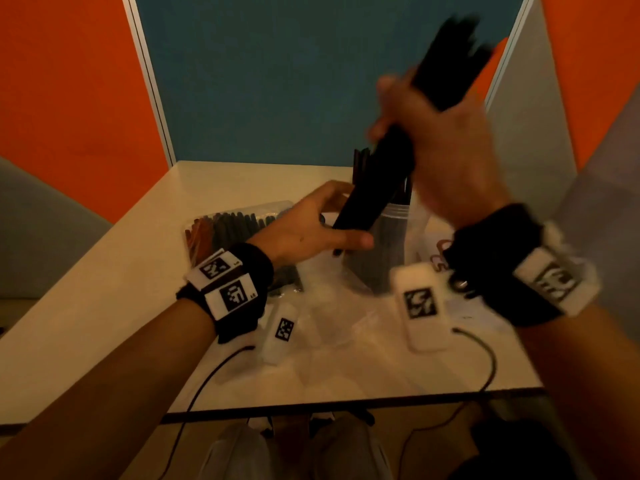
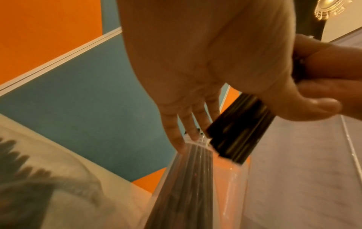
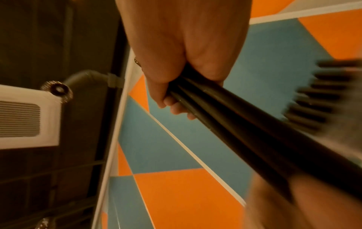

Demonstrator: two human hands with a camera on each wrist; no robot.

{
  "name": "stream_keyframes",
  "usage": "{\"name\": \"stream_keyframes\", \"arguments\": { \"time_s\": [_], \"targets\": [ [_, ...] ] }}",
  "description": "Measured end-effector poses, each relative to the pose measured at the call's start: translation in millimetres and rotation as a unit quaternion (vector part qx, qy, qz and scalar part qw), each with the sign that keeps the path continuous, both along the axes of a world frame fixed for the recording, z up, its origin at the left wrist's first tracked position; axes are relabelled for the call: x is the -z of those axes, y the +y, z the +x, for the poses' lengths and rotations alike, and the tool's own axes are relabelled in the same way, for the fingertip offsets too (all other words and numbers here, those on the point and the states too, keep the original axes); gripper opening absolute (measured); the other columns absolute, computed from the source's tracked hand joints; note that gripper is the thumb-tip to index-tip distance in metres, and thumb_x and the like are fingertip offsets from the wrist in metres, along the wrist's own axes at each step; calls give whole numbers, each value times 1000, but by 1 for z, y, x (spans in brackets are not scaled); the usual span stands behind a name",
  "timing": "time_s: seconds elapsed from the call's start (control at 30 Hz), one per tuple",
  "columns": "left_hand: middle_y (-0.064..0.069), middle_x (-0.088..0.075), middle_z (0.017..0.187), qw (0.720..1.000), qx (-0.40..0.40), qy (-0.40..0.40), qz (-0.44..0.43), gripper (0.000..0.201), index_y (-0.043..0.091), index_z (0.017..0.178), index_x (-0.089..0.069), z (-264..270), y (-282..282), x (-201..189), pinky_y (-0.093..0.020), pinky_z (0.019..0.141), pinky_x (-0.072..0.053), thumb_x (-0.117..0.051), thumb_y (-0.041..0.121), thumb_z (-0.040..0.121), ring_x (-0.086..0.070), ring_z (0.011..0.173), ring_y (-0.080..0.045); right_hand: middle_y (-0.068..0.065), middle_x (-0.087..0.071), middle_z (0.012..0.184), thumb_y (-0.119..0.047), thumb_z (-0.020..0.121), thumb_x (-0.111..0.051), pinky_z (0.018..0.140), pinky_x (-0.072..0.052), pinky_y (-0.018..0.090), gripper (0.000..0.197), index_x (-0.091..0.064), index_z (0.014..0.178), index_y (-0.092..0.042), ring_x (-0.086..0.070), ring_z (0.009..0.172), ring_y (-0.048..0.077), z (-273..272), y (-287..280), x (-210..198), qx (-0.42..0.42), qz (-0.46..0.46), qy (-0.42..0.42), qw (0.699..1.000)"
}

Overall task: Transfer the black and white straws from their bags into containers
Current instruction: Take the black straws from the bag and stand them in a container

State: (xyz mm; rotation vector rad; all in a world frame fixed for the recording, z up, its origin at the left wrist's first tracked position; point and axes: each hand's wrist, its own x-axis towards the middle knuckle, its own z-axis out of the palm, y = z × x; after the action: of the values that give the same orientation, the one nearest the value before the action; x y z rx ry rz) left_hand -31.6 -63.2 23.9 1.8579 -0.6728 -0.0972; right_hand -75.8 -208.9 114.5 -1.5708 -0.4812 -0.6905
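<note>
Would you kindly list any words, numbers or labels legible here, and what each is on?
Nothing reads clearly.
Left wrist band tags: coded squares, tiny characters beside them, too small.
Right wrist band tags: blurred.
White blocks: coded squares only.
Orange print by the right wrist: blurred, partly hidden.

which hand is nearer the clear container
Left. The left hand touches the clear container at its rim; the right hand is above it, gripping the bundle of black straws.

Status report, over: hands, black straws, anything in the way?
Right hand grips black straw bundle. Left hand: straight fingers touch clear container rim. Bundle end beside rim; nothing blocking.
</note>
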Motion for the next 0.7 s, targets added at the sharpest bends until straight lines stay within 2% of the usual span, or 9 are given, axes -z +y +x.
{"name": "stream_keyframes", "arguments": {
  "time_s": [0.07,0.13,0.23,0.3,0.37,0.47,0.57,0.7],
  "targets": [
    [13,-48,135,999,-35,-33,-2,67,27,131,-45,9,-2,-7,-28,100,-41,-76,38,73,-43,125,-3,-8,-57,58,-12,91,-60,69,-50,43,21,-53,71,-17,-57,58,18,-3,-24,-31,27,-10,-81,996],
    [15,-39,138,995,-56,-72,43,64,27,135,-42,18,-7,-9,-30,106,-38,-71,40,79,-38,125,-3,-10,-58,57,-12,90,-59,68,-50,46,22,-53,71,-19,-58,59,19,-2,-45,-51,53,-8,-147,988],
    [5,-25,154,977,-34,-156,145,61,25,141,-39,29,-19,-4,-29,113,-28,-65,34,87,-28,137,-8,-11,-57,58,-12,89,-61,67,-49,45,24,-52,68,-19,-57,60,21,4,-63,-59,75,9,-182,980],
    [1,-15,158,965,-8,-172,197,62,24,144,-35,34,-27,2,-28,114,-24,-62,32,89,-20,143,-14,-10,-57,60,-13,90,-61,68,-49,41,21,-52,71,-16,-57,62,21,10,-66,-50,85,25,-177,980],
    [0,-11,159,959,3,-176,220,60,24,144,-34,37,-33,7,-27,111,-26,-60,31,90,-18,144,-16,-6,-56,63,-15,91,-61,66,-50,36,21,-52,71,-16,-57,62,19,16,-68,-36,108,26,-146,983],
    [-2,-14,158,957,-8,-189,218,57,22,142,-36,37,-37,10,-24,107,-29,-59,29,91,-23,142,-17,3,-56,61,-17,89,-62,59,-46,27,26,-53,66,-18,-55,56,15,32,-69,-8,146,0,-61,987],
    [-1,-14,158,954,-14,-196,225,57,22,141,-36,36,-38,11,-29,108,-33,-60,30,90,-25,141,-19,4,-57,58,-21,89,-62,59,-46,27,30,-55,61,-15,-54,55,15,48,-67,19,143,-63,35,987],
    [1,-12,158,951,-20,-200,233,61,23,143,-34,35,-38,12,-30,107,-36,-60,33,90,-30,139,-19,9,-62,64,-21,90,-63,69,-51,30,27,-58,67,-8,-59,61,19,67,-68,47,113,-134,142,974]
  ]
}}
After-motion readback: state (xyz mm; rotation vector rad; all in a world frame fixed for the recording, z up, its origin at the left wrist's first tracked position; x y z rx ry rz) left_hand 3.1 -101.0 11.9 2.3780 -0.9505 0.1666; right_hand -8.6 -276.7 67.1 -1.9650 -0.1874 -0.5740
